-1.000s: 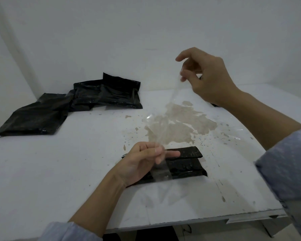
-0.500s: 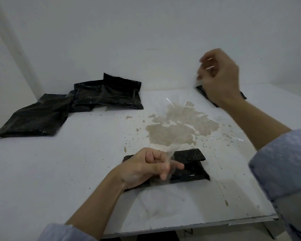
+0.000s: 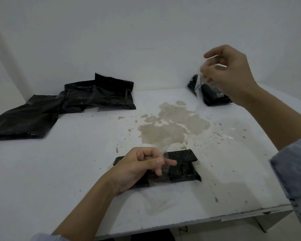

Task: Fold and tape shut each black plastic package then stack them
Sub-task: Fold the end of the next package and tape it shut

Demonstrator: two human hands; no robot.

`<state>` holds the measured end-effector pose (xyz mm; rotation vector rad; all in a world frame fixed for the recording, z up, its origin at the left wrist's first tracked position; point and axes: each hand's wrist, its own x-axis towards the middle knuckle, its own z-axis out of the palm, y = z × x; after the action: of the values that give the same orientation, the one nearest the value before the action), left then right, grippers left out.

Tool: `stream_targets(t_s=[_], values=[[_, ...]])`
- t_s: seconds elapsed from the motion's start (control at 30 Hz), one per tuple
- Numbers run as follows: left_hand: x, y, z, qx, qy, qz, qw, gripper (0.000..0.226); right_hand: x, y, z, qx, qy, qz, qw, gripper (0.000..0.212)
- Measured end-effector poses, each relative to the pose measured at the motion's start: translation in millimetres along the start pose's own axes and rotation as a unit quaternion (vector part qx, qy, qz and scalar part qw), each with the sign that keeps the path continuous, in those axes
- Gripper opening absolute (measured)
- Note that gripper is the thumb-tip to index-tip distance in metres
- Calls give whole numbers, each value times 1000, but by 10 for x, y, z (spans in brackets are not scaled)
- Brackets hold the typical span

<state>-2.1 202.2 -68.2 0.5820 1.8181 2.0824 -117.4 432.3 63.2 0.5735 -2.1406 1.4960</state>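
Head view looks down on a white counter (image 3: 59, 171) with a brown stain (image 3: 172, 126) near its middle. Close to the front edge lies a folded black package (image 3: 182, 166), its flap turned over along the far side. The left hand (image 3: 139, 167) rests on the left part of this package, fingers curled, thumb and forefinger pinching a clear strip of tape (image 3: 159, 176) that lies across the package and rises a little past the fingertips. The right hand (image 3: 228, 72) is raised above the far right of the counter, fingers bent, holding a second crumpled bit of clear tape (image 3: 204, 79) that hangs from its fingertips. Behind and below that hand sits a dark stack (image 3: 214, 96) of packages by the wall. At the far left, loose unfolded bags (image 3: 73, 101) overlap one another, the nearest one lying flat toward the left edge. A clear film (image 3: 233, 131) glints on the counter just right of the stain. Grey-blue sleeves show at both wrists' lower ends.
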Motion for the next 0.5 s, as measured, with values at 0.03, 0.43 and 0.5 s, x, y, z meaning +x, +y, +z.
stream_targets(t_s=[0.03, 0.43, 0.5], values=[[-2, 5, 8, -9, 9, -2, 1000, 17, -26, -37, -1, 3, -23, -6, 1000, 17], [12, 25, 108, -14, 93, -16, 995, 25, -470, -160, -330, -165, -44, -79, 982, 13], [11, 29, 117, -8, 100, -20, 995, 23, -593, -122, -455, -191, -6, -96, 977, 9]])
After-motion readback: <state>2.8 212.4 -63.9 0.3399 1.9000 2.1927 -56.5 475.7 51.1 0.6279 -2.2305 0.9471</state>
